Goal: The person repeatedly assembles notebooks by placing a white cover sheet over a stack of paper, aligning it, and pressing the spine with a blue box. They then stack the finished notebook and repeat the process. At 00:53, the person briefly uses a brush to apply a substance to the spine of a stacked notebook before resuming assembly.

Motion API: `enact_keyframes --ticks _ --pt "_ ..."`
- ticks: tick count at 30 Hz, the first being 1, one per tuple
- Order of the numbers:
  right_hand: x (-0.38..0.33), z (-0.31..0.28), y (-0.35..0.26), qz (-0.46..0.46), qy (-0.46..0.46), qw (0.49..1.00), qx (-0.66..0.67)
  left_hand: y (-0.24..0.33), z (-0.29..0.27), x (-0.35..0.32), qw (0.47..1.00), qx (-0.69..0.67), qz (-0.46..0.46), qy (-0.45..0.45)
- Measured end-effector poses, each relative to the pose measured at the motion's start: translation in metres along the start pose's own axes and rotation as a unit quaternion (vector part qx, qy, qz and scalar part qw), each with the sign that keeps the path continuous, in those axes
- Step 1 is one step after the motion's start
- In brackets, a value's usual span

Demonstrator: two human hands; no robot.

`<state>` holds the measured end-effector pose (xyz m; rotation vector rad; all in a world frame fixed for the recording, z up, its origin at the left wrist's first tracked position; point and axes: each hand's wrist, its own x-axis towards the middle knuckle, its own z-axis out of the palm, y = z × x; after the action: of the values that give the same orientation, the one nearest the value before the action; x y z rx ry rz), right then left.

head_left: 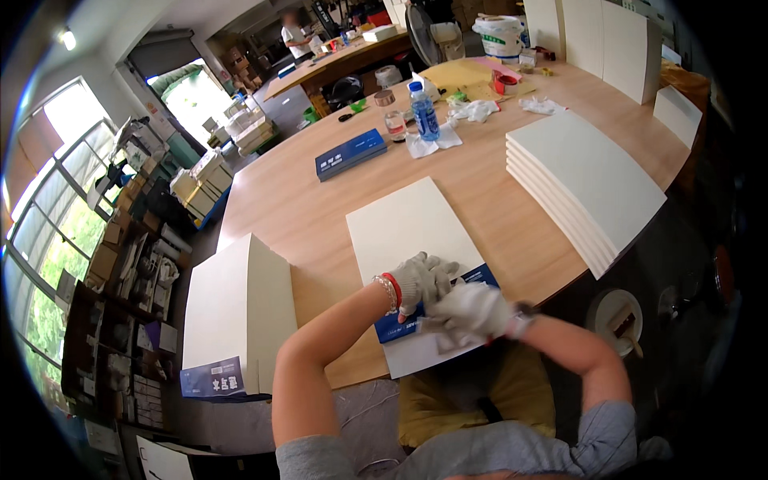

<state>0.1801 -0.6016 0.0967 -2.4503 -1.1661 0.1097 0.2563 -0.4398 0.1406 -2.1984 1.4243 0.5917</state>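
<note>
My left hand point(420, 282) and blurred right hand point(476, 312) meet over the pad's point(408, 228) blue band point(392, 330); whether fingers grip, I can't tell.

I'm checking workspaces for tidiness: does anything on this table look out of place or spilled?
Crumpled white scraps lie loose near the blue-capped bottle, looking like litter compared with the neat stack of white boards. I see no spill.

Blue-capped bottle point(426, 116) beside clear jar point(395, 126); white bucket point(501, 40) on table point(272, 188); fan point(421, 36) behind; windows point(62, 232) at left.
</note>
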Motion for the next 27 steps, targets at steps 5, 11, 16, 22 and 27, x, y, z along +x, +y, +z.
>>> enact_keyframes --ticks 5,11,16,22,27 --pt "0.070 0.084 -0.060 -0.142 0.195 0.969 -0.057 0.003 -0.017 0.001 0.999 0.036 0.024 0.028" --pt "0.021 0.080 0.039 -0.179 0.112 0.977 -0.012 -0.009 0.016 0.006 0.990 0.031 0.046 0.129" --pt "0.068 0.079 -0.056 -0.112 0.144 0.970 -0.159 -0.013 0.022 0.022 0.988 0.029 0.059 0.143" --pt "-0.092 -0.017 0.098 -0.023 0.139 0.968 -0.207 0.009 -0.028 0.005 1.000 0.010 0.001 -0.022" --pt "-0.089 -0.018 0.120 0.269 0.280 0.835 -0.390 0.018 -0.021 -0.011 0.999 0.034 -0.019 -0.004"
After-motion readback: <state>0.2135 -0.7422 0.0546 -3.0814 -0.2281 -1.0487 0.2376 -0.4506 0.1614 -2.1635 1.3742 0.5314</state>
